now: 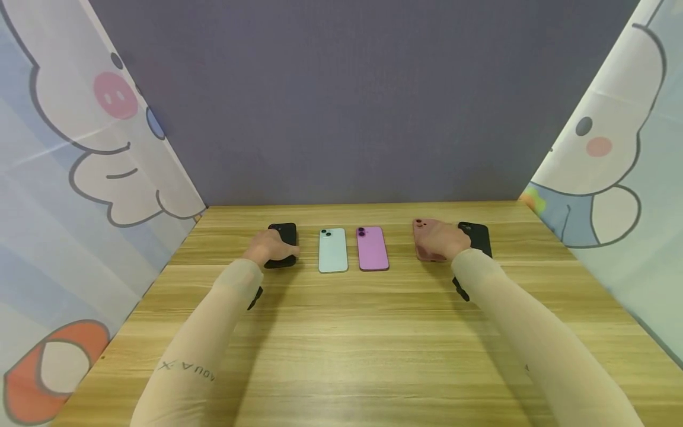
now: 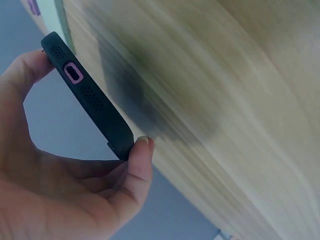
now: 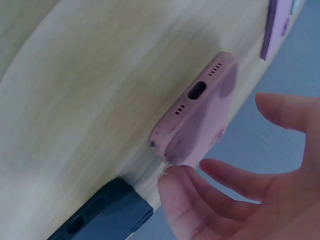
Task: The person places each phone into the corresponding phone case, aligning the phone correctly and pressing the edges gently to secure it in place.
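Wood-grain worktop [image 1: 347, 332]. My left grip [image 2: 65, 195] clamped across edges of black-cased rectangular phone [image 2: 92, 95], presumably for control; right grip [image 3: 270, 205] apart, at edge of pink rectangular phone [image 3: 200, 122].

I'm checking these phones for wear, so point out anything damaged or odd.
The pink phone has dark marks on its bottom corner nearest the rightmost phone; they break its plain pink edge, perhaps scuffs or dirt. Nothing else stands out.

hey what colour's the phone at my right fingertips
The phone is pink, shown best in the right wrist view.
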Demonstrator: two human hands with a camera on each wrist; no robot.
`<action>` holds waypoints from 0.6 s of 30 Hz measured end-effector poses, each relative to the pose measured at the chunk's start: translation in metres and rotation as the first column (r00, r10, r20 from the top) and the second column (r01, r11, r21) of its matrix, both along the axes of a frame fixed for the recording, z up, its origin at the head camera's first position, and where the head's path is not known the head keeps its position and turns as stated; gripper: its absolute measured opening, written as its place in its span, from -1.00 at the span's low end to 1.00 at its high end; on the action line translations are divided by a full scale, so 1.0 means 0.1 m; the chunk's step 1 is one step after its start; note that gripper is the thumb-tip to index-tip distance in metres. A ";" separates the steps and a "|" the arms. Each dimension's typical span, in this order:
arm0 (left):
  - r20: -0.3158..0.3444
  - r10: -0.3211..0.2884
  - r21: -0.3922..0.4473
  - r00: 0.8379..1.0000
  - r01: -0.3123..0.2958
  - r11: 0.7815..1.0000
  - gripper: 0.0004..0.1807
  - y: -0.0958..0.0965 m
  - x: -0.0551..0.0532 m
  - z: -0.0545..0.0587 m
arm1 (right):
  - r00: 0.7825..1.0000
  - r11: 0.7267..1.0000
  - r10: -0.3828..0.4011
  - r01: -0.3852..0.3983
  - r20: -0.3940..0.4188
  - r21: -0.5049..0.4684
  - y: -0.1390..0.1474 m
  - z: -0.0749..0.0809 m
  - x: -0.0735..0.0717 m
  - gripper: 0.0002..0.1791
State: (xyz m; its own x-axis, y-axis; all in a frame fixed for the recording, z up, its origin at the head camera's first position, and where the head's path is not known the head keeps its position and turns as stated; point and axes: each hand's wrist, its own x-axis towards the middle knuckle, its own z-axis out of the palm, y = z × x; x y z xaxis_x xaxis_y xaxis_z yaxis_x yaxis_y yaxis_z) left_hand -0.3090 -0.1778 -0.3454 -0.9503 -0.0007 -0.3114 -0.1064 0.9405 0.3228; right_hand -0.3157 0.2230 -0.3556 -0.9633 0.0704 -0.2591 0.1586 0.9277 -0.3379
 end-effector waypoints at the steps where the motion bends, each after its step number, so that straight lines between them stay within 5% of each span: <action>1: 0.002 0.002 -0.001 1.000 -0.002 1.000 -0.13 0.00 0.00 -0.01 | 1.000 1.000 -0.006 0.006 0.006 0.009 0.00 -0.02 -0.01 -0.11; 10: -0.026 -0.042 -0.125 0.999 0.038 0.991 -0.22 0.01 -0.03 -0.09 | 0.999 0.999 -0.029 0.028 0.038 0.027 0.03 -0.11 -0.08 -0.24; 18: -0.028 -0.038 -0.145 0.999 0.033 0.989 -0.16 0.01 -0.05 -0.13 | 0.998 1.000 -0.022 0.023 0.051 -0.009 -0.02 -0.10 -0.10 -0.23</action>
